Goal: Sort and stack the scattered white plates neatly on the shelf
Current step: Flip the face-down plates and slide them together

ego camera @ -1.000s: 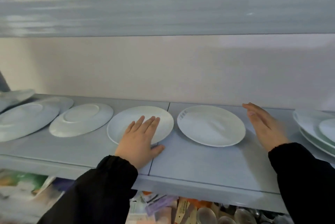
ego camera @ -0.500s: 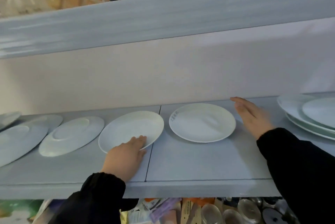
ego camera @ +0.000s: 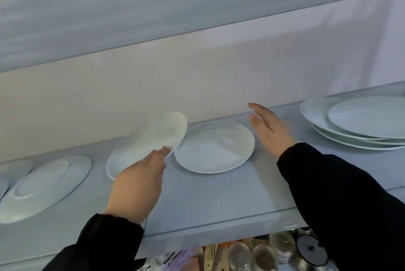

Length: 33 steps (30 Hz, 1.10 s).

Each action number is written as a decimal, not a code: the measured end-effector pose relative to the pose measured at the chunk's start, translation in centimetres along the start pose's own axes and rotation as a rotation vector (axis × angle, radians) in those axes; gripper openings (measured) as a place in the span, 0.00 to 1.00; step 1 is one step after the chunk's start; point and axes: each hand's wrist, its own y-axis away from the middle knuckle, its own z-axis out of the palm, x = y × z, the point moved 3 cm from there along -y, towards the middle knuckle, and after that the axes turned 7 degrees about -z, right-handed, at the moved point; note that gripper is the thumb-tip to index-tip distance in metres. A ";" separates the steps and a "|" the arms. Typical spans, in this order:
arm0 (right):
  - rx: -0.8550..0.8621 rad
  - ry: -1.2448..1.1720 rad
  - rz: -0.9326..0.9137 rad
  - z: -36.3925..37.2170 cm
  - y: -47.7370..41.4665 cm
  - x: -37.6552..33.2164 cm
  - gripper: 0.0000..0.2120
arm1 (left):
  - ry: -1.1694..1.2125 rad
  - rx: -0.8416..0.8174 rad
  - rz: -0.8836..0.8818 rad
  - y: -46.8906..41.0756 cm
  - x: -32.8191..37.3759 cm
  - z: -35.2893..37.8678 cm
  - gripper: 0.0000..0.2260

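My left hand grips the near edge of a white plate and holds it tilted, its far rim raised above the grey shelf and overlapping the left edge of a second white plate that lies flat. My right hand hovers open just right of that flat plate, fingers straight, not touching it. An upside-down white plate lies at the left, with more plates partly cut off at the left edge. A stack of larger white plates sits at the far right.
The shelf above hangs low over the plates, and a pale back wall closes the rear. Below the shelf's front edge stand glass jars and packets. Bare shelf surface lies in front of the flat plate.
My left hand has taken the middle plate by its near edge and lifted it, tilting it right over the neighbouring plate. My right hand stays open beside that plate. The camera has swung.
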 end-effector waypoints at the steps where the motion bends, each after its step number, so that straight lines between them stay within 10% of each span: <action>1: 0.027 -0.013 0.002 -0.1 0.0 0.0 0.21 | 0.035 0.030 0.051 -0.7 1.6 -0.2 0.17; 11: 0.145 -0.053 -0.003 -1.3 0.2 -1.1 0.24 | 0.217 -0.152 0.298 -4.2 12.9 7.5 0.24; 33: 0.043 0.176 -0.032 -1.2 -0.5 -0.4 0.19 | 0.346 -0.186 0.208 -4.3 13.8 8.3 0.19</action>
